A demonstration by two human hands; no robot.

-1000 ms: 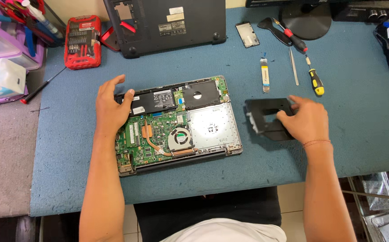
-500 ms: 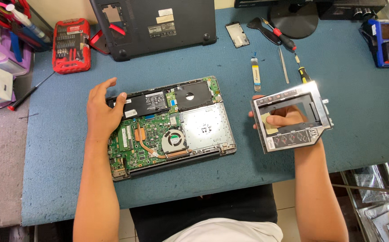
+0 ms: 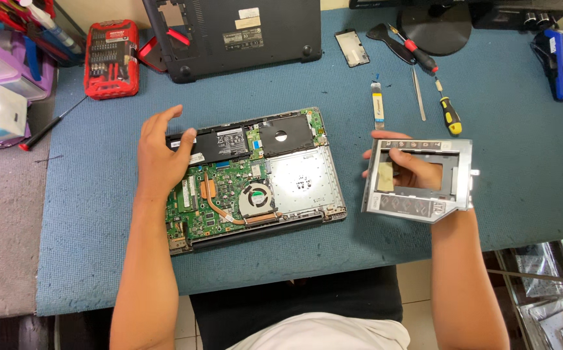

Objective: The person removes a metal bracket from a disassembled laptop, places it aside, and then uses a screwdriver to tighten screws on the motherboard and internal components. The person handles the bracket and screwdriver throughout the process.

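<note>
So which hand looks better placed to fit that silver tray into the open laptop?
Probably the right hand: it already grips the silver tray, held up just beside the open laptop and its bare metal bay. The left hand rests on the laptop's far side, steadying it.

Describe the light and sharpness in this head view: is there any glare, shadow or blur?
In the head view the light is soft and even; shadows under the left hand and the silver drive caddy are faint. The caddy, held in the right hand, shows mild shine, no hard glare. The open laptop is sharp; the frame's edges bend slightly.
</note>
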